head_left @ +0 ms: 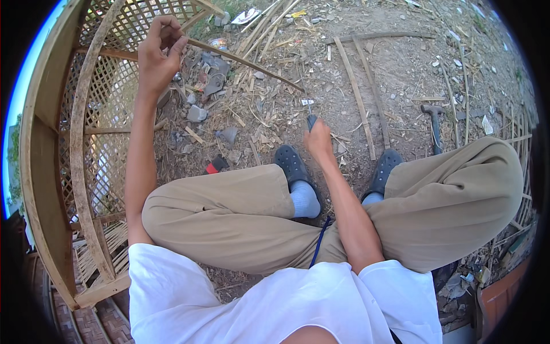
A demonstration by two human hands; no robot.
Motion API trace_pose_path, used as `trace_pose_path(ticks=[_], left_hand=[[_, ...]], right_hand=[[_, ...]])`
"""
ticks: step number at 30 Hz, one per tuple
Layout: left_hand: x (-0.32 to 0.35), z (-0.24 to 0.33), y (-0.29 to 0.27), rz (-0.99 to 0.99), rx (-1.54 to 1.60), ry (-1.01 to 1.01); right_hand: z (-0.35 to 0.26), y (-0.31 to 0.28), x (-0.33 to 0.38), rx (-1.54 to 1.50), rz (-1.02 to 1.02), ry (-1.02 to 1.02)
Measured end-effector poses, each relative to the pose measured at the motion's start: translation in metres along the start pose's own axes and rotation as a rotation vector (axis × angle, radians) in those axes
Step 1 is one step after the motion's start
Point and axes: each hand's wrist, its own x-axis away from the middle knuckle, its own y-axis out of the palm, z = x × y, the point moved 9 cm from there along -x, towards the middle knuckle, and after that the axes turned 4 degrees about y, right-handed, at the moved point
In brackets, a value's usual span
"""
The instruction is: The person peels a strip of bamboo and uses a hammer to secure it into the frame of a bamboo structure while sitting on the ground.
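Note:
Raised at the upper left, my left hand (pixel 160 54) is closed, with the end of a long thin wooden strip (pixel 246 62) pinched in its fingers. The strip slants down to the right. Its far end comes near the thin metal blade or shaft of a tool with a dark handle (pixel 311 121); whether they touch I cannot tell. My right hand (pixel 318 140) is closed round that handle, low over the ground between my feet, the tool pointing away from me. The tool's exact kind is too small to make out.
A wooden lattice frame (pixel 86 132) stands close on my left. Two wooden slats (pixel 355 94) lie ahead beside a hammer (pixel 435 123) at the right. Stones, wood scraps and a red-and-black object (pixel 216 165) litter the dirt. My clogs (pixel 292 166) are near the right hand.

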Motion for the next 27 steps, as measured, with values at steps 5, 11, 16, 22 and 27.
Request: trace_pose_path(ticks=[5, 11, 16, 22, 27], left_hand=[[0.011, -0.012, -0.011, 0.014, -0.068, -0.008], [0.005, -0.016, -0.014, 0.031, -0.105, -0.027], [0.001, -0.030, -0.011, 0.042, -0.032, -0.106], [0.006, -0.036, -0.017, 0.067, -0.133, -0.128], [0.002, -0.033, -0.019, 0.088, -0.236, -0.136]], right_hand=[[-0.078, 0.001, 0.018, -0.180, -0.056, -0.121], [-0.079, 0.020, 0.027, -0.151, -0.053, -0.121], [0.018, 0.023, 0.003, 0.004, -0.016, 0.136], [-0.054, 0.014, 0.021, -0.115, -0.060, -0.011], [-0.078, 0.024, 0.026, -0.157, -0.075, -0.088]])
